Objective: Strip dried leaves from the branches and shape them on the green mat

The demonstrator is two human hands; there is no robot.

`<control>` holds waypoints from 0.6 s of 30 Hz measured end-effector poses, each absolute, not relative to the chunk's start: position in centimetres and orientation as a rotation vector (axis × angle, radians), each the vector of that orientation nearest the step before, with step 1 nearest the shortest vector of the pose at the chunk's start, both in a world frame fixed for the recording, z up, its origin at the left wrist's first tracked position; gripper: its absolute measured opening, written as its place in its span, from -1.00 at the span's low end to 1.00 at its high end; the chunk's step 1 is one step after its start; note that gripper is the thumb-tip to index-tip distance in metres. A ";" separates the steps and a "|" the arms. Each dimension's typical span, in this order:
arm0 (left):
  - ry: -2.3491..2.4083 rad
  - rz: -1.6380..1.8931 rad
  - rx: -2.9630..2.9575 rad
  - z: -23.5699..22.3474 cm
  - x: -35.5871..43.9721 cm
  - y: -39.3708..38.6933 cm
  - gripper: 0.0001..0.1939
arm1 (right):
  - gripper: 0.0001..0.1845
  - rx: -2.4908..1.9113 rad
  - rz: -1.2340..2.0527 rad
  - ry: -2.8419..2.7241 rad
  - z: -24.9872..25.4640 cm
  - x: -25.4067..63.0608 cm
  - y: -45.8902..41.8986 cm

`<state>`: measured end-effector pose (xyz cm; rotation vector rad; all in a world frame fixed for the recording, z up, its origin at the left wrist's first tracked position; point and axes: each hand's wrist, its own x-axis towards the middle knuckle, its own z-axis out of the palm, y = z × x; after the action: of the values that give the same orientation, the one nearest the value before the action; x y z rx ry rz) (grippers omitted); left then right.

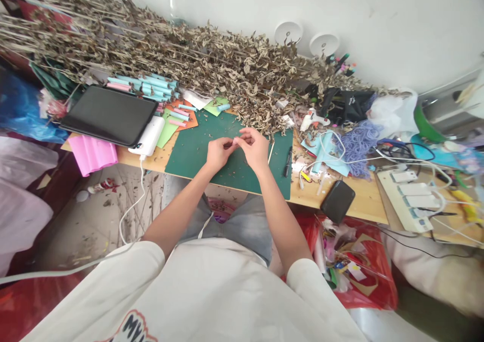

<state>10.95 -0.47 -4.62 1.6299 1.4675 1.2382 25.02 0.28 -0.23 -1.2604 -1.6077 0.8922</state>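
My left hand (218,154) and my right hand (254,148) meet above a green cutting mat (189,155). Their fingertips are pinched together; a tiny pinkish bit may show between them, too small to name. Small dry leaf crumbs are scattered over the mat. To the right of my right hand lie a thin pale stick (271,152) and a black pen (288,161). Behind the hands, dried leafy stalks (242,74) spill onto the mat's far edge. Blue and pink paper rolls (159,87) are piled beyond the mat's left side.
A black tablet-like slab (111,114) and a white power bank (151,136) with a cable sit at the left. On the right are a glue gun (313,120), purple yarn (359,148), a black phone-like case (338,201) over the table edge, and a power strip (404,201).
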 end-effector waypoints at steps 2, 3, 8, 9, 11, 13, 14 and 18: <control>1.478 1.231 1.647 -4.5 10.9 -0.5 -0.76 | -0.87 -1.257 0.791 -1.695 0.1 25.0 0.1; 1.485 1.228 1.660 -4.5 10.9 -0.5 -0.76 | -0.87 -1.257 0.732 -1.762 0.4 25.0 -0.1; 1.466 1.234 1.656 -4.4 10.9 -0.6 -0.77 | -0.82 -1.303 0.515 -1.916 1.1 25.0 -1.7; 1.462 1.237 1.639 -4.4 10.9 -0.6 -0.76 | -0.80 -1.317 0.484 -1.892 1.1 25.3 -1.9; 1.466 1.240 1.610 -4.5 11.0 -0.6 -0.77 | -0.76 -1.369 0.438 -1.830 1.0 26.4 -1.7; 1.478 1.241 1.608 -4.5 11.1 -0.6 -0.79 | -0.75 -1.472 0.419 -1.786 0.8 28.2 -1.0; 1.483 1.244 1.614 -4.6 11.1 -0.5 -0.79 | -0.75 -1.539 0.425 -1.756 0.6 29.2 -0.5; 1.490 1.255 1.635 -4.9 11.0 -0.5 -0.79 | -0.72 -1.782 0.433 -1.766 0.1 32.3 1.1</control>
<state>11.03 -0.49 -4.90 1.6352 1.4896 1.2555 32.26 1.14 0.05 -1.7825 -1.7656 0.4333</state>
